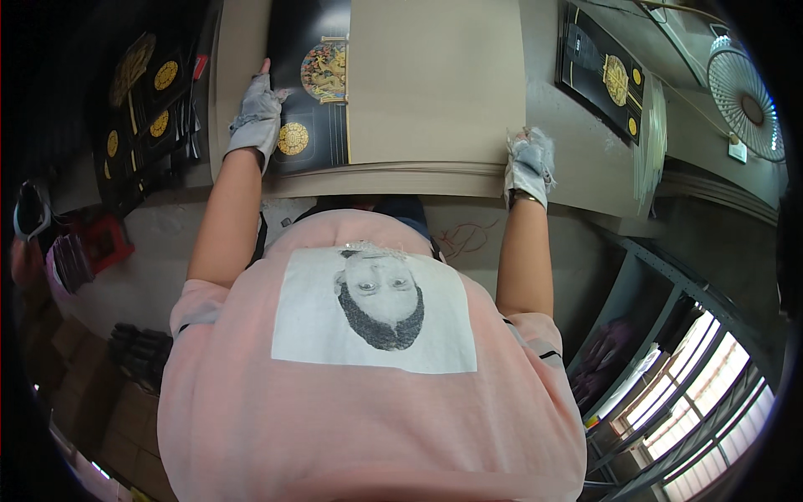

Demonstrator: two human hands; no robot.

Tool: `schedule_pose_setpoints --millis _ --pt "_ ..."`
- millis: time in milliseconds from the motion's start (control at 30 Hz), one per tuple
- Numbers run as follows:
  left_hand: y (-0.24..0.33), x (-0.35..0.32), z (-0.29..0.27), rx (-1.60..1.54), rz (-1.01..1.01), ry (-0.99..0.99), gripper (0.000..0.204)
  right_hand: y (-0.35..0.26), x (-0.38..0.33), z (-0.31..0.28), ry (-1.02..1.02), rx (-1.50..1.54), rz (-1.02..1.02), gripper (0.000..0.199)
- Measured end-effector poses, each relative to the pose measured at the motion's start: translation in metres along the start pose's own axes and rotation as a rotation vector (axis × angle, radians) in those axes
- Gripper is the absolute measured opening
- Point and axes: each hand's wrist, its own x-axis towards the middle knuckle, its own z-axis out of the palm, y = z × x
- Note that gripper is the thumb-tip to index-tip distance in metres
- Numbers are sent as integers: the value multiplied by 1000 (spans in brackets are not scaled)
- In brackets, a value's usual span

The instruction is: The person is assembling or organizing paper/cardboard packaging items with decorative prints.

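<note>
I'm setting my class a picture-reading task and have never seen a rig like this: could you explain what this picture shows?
There is no robot here. One picture comes from a fisheye camera on a person's head, looking down, so straight edges bend. The pink shirt is the wearer's. Both hands wear pale, worn gloves. The left hand lies at the left edge of a black printed sheet with gold designs; the right hand is at the right edge of a plain grey-brown board beside that sheet. Whether either grip is closed on anything is unclear. Further right lies a stack topped in black and gold.
</note>
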Motion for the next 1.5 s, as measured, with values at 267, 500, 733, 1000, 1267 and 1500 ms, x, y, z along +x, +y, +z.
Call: schedule_pose_setpoints --millis 267,500,733,1000,1267,1500 --pt "-4 -9 18 -29 -92 14 71 -4 9 5 -599 599 502 63" --pt "-54 4 47 -987 -572 157 39 -1 24 0 -598 171 323 85" --pt "26 -4 -3 -965 -824 71 59 10 16 1 -632 344 307 64" --pt "52 -44 -3 542 107 -152 59 31 12 5 -612 752 262 58" --pt "74 -49 -16 617 184 -161 58 -86 -52 -56 -516 1026 -127 86" --pt "80 -46 -22 652 237 -215 57 -136 -66 -25 -212 513 -690 92"
